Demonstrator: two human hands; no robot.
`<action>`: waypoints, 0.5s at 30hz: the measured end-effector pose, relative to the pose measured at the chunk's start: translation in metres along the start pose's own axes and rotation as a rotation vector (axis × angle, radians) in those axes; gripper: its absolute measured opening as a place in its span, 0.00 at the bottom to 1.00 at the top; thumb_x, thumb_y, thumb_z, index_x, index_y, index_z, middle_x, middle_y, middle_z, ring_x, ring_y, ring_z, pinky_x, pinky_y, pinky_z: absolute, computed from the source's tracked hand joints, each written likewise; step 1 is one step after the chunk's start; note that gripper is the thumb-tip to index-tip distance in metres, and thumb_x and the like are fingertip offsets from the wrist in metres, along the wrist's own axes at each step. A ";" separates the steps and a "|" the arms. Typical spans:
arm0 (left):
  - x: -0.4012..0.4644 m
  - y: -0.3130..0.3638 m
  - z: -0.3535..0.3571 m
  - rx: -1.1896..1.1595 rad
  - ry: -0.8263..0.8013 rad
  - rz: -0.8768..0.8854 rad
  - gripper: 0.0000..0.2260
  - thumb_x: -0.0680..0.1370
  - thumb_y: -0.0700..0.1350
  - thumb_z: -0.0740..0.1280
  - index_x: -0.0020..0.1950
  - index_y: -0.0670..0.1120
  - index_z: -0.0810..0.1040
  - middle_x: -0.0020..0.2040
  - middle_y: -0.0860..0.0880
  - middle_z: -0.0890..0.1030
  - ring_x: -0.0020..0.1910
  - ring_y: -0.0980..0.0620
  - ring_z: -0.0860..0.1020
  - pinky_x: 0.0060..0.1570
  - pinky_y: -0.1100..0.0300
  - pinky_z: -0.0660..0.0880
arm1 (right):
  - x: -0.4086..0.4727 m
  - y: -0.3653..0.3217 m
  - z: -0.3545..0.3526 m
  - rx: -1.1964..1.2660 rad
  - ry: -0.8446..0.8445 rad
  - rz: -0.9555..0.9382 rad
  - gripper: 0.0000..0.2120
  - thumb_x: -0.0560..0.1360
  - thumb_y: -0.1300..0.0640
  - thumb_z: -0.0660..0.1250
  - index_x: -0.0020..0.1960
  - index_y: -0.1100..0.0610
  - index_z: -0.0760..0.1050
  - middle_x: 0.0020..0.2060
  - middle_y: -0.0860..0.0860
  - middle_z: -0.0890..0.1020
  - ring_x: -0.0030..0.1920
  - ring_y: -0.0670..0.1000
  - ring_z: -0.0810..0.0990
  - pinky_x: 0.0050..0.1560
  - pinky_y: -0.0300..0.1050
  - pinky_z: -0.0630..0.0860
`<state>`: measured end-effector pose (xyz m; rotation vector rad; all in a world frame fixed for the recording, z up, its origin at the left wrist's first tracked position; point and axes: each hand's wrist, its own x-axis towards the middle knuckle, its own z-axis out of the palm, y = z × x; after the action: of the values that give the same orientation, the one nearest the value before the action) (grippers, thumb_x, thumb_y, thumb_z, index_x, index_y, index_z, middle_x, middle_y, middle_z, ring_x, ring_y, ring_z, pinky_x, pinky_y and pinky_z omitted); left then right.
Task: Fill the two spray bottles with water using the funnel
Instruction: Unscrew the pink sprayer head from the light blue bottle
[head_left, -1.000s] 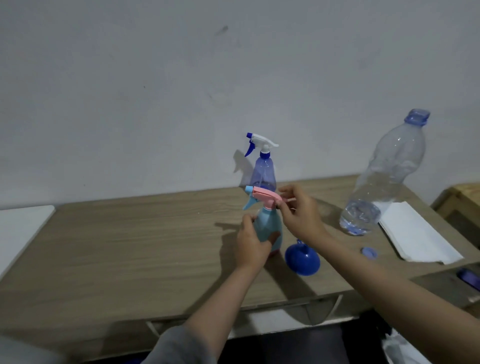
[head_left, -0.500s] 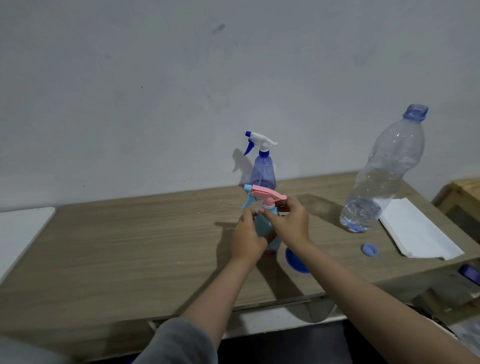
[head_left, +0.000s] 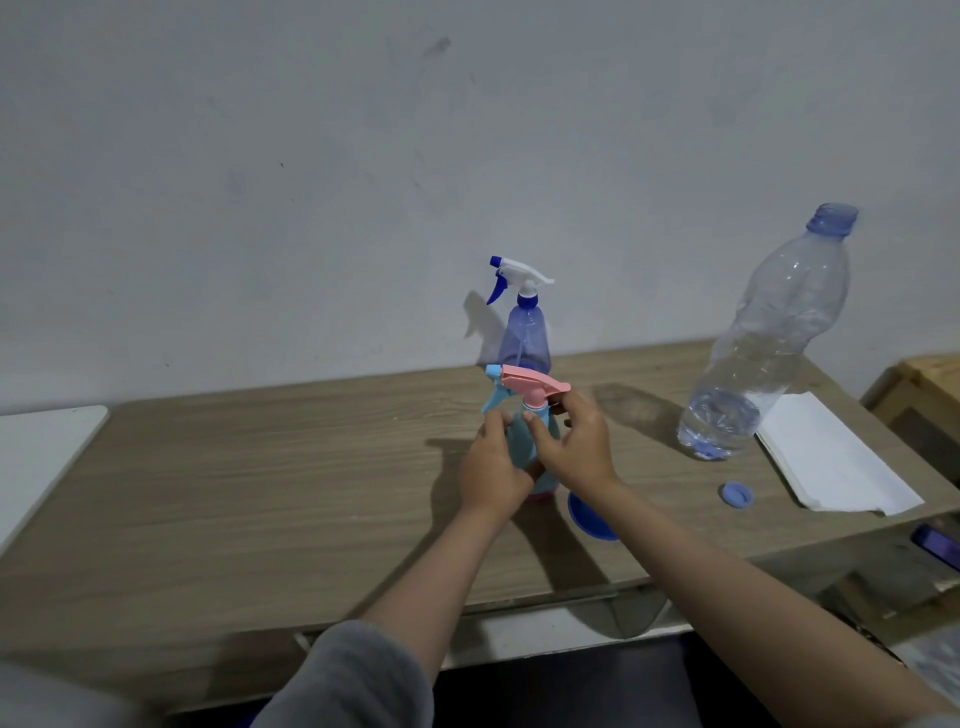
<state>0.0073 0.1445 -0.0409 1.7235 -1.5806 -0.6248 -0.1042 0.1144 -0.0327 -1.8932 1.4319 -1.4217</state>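
Standing upright near the middle of the tabletop, toward its front edge: the teal spray bottle with the pink trigger head. Wrapping the left hand around the body from the left, fingers curled and pressed against the plastic, steadying it. Pinching the collar just under the pink head with the right hand, thumb and fingertips closed on it, apparently either screwing the head on or off; impossible to tell which from this view, and impossible to tell how full the bottle is. Likely handling as a light, thin-walled plastic thing, stiff enough to stand but yielding under a hard squeeze, so holding low on the belly and turning only at the ribbed collar looks like the sound grip; gripping the trigger lever or nozzle would probably give poor leverage and risk a squirt. Possibly slippery if wet. Waiting farther back, near the rear edge by the wall: the purple spray bottle with its white head in place. Lying just right of the teal one, partly hidden behind the right wrist: the blue funnel. Standing toward the right end: the big clear water bottle, uncapped, only a little water showing at the bottom, so light and easy to tip, best taken around the middle. Resting near it: its blue cap and a folded white cloth or paper.
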 end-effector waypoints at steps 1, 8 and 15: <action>0.000 0.000 0.000 -0.004 0.002 0.002 0.23 0.68 0.48 0.76 0.53 0.54 0.65 0.52 0.53 0.78 0.49 0.52 0.78 0.34 0.66 0.70 | 0.000 0.001 0.000 0.007 -0.019 -0.002 0.12 0.72 0.56 0.70 0.55 0.58 0.77 0.45 0.49 0.81 0.45 0.46 0.77 0.46 0.33 0.70; -0.003 0.003 -0.001 0.029 0.014 -0.002 0.22 0.70 0.47 0.75 0.53 0.54 0.64 0.53 0.54 0.76 0.47 0.55 0.75 0.30 0.70 0.63 | 0.001 0.001 -0.007 0.209 -0.072 0.231 0.18 0.68 0.54 0.76 0.55 0.54 0.76 0.47 0.45 0.81 0.49 0.42 0.80 0.48 0.38 0.78; -0.002 0.002 0.000 0.031 0.016 -0.003 0.21 0.69 0.40 0.73 0.52 0.53 0.64 0.51 0.52 0.77 0.48 0.51 0.78 0.30 0.68 0.65 | 0.002 0.004 -0.005 0.251 -0.079 0.254 0.13 0.71 0.58 0.73 0.56 0.56 0.79 0.49 0.49 0.82 0.52 0.47 0.80 0.52 0.46 0.78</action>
<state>0.0057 0.1466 -0.0402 1.7499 -1.5841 -0.5895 -0.1105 0.1122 -0.0328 -1.5361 1.3323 -1.3211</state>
